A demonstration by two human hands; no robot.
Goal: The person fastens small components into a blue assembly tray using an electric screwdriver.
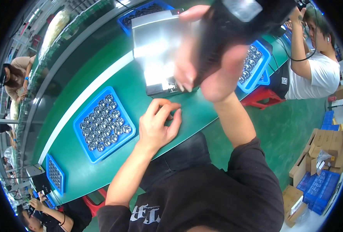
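Note:
My right hand [225, 73] is raised close to the camera, its fingers wrapped around a bulky black device [227, 33] with a pale grey patch on top. Motion blurs both, and I cannot tell the device's kind. Behind them a shiny metal box [156, 42] stands on the green table. My left hand [158, 125] rests by the table's near edge, just in front of the box, fingers curled and thumb drawn toward the index fingertip. Whatever may be in that pinch is hidden. To its left lies a blue tray [96, 157] of several round black-and-silver parts [102, 121].
More blue trays of parts stand at the right [265, 63], at the back [121, 20] and at the far left [48, 170]. A co-worker in white [314, 77] sits at the right, another person [59, 216] at lower left. Cardboard boxes [320, 149] and a red stool [262, 98] stand beyond the table.

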